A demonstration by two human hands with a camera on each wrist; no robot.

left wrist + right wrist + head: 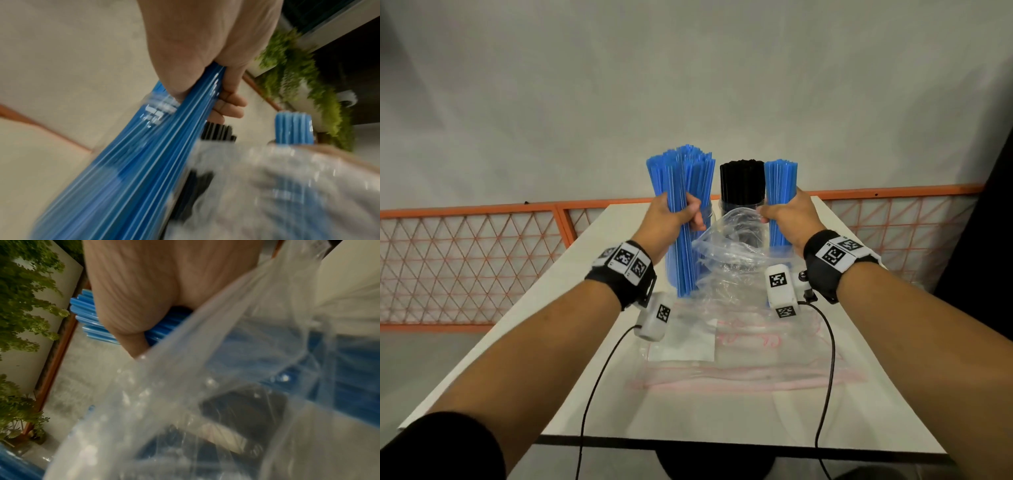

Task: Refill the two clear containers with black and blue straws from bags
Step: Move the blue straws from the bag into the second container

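My left hand grips a thick bundle of blue straws held upright, its lower ends near the table; the left wrist view shows my fingers curled round that bundle. A clear rim shows just right of this hand; I cannot tell whether the straws stand inside it. My right hand grips a thinner bundle of blue straws, its lower part inside a crumpled clear bag. Black straws fill a clear container between my hands.
A flat clear bag with a pink zip strip lies on the white table in front of me. An orange mesh fence runs behind the table. Wrist-camera cables hang over the near edge.
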